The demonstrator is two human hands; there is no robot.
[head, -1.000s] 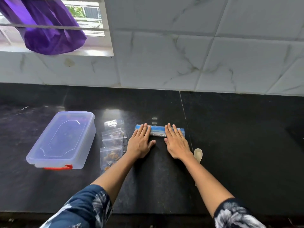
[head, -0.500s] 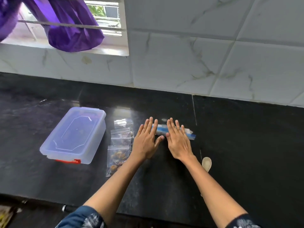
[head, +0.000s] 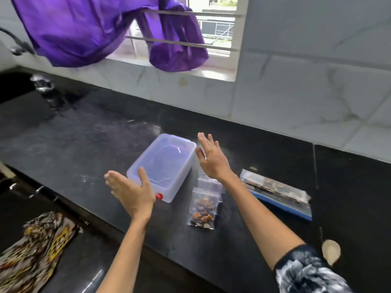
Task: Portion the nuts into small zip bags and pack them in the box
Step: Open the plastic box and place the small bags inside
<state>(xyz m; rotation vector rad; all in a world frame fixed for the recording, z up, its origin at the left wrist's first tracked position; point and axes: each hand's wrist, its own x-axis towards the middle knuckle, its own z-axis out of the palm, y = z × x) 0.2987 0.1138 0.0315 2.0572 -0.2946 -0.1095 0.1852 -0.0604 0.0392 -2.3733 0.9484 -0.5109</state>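
Head view: a clear lidded box with a red latch stands on the black counter. The left hand is at the box's near-left corner, its fingers straight and spread, its thumb lying over the lid edge; whether the palm touches the box cannot be told. The right hand is just beside the box's right side, its fingers straight and apart, holding nothing; contact with the box cannot be told. Right of the box and beneath the right forearm lies a row of small zip bags; the nearest bag lies flat and holds mixed nuts. Farther right, apart from the small bags, a large blue-edged nut pouch lies flat on the counter. A pale spoon lies near the counter's front edge, beside the right sleeve. Behind the counter rise a marbled tile wall and a barred window hung with purple cloth. A patterned cloth shows at lower left.
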